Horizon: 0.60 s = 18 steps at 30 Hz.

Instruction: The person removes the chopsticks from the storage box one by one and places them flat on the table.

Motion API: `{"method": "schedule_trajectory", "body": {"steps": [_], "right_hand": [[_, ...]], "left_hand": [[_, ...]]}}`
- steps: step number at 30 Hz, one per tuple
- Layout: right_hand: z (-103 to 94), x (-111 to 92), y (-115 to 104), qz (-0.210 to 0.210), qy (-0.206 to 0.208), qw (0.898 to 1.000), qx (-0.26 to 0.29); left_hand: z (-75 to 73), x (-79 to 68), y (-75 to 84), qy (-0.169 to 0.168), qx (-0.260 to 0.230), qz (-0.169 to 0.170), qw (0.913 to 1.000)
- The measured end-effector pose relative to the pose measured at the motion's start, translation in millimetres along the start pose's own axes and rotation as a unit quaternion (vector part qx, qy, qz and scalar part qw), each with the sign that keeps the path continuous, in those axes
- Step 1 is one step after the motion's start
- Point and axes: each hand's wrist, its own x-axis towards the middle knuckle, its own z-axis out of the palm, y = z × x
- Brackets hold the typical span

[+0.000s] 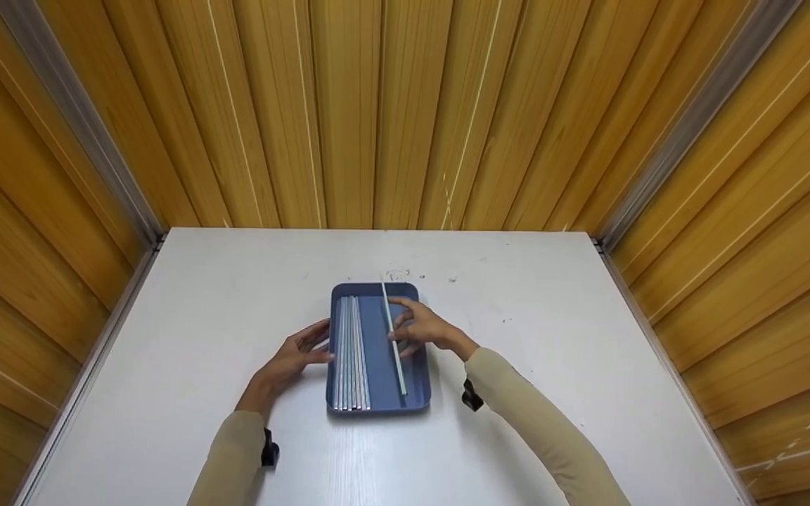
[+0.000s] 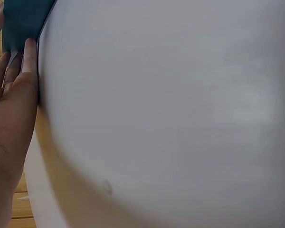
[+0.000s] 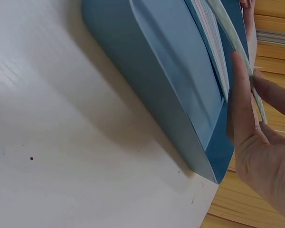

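Observation:
A blue rectangular tray [image 1: 377,337] lies lengthwise on the table. In its left half lies a row of thin pale sticks [image 1: 351,355], side by side. My right hand [image 1: 425,327] pinches one long pale stick [image 1: 399,362] between thumb and fingers, over the tray's right half. In the right wrist view that stick [image 3: 229,35] is raised above the tray floor. My left hand [image 1: 291,360] rests against the tray's left wall, fingers fairly straight. The left wrist view shows its fingers [image 2: 30,54] touching the outside of the tray [image 2: 26,19].
The white table [image 1: 553,316] extends around the tray, with small dark marks behind it. Wood-patterned panels [image 1: 349,112] stand at the back and both sides, with metal posts [image 1: 88,119] at the corners. Black bands with small devices [image 1: 472,396] sit on both wrists.

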Motion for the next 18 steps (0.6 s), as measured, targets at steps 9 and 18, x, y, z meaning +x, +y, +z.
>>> {"method": "schedule_trajectory", "body": {"steps": [9,18], "right_hand": [[-11.4,-12,-8,0.009,0.011,1.000,-0.010],[-30.2,-29,-14,0.008,0.012,1.000,-0.007]], "left_hand": [[-0.9,-1.0,-1.3,0.007,-0.007,-0.010,0.9999],[0.3,-1.9,-1.5,-0.001,-0.003,-0.003,1.0000]]}}
